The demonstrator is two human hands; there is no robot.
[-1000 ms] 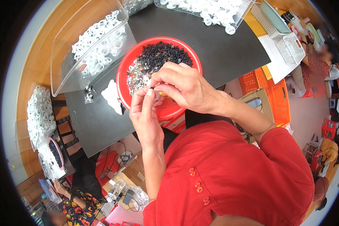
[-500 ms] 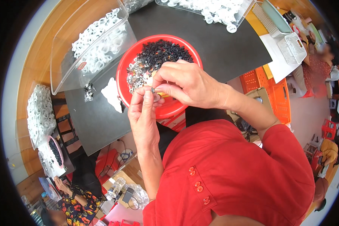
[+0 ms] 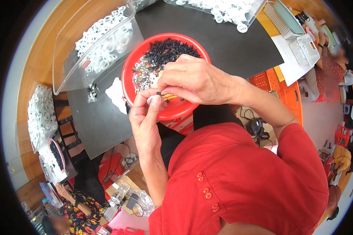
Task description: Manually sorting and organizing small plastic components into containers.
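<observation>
Over the near side of a red basin [image 3: 126, 80], my two hands meet fingertip to fingertip. A small black piece [image 3: 159, 93] sits between them, pinched by the thumb and fingers of my right hand [image 3: 200, 80]. My left hand [image 3: 146, 117] is closed, thumb against forefinger, on a small whitish plastic part [image 3: 150, 100], mostly covered by the fingers. Whether the two parts touch is too small to tell. Black pieces [image 3: 170, 51] are heaped at the basin's far side, and shiny metal bits [image 3: 143, 74] lie at its left.
A clear bin [image 3: 72, 74] of white ring-shaped parts stands left of the basin. Another tray of white parts [image 3: 233, 11] is at the back. A crumpled white cloth [image 3: 115, 96] and a small pile of bits [image 3: 92, 93] lie on the dark table [image 3: 239, 51]. Co-workers sit at both sides.
Both hands stay together over the basin. My left hand has shifted slightly left, and the right hand's fingers have tilted a little. The view has moved slightly.
</observation>
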